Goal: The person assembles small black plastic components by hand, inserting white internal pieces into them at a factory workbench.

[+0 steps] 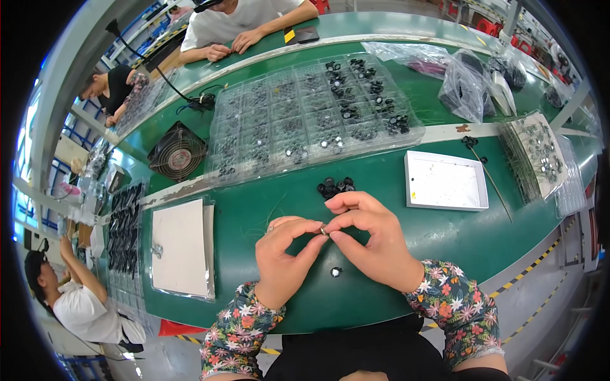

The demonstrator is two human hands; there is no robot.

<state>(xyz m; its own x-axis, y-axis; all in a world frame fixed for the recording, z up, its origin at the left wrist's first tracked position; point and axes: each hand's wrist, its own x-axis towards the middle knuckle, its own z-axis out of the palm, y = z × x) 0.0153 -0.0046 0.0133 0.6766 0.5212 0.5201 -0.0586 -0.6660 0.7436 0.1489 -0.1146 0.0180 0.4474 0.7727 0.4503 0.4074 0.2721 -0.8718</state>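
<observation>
At the centre of the frame, the person's left hand (283,255) and right hand (376,242) meet, thumbs and forefingers pinching a small part (325,231), its detail too fine to tell. Below it, a round piece (336,272) with a bright face lies on the green table (445,244); just above the hands, a black cluster (334,188).
</observation>
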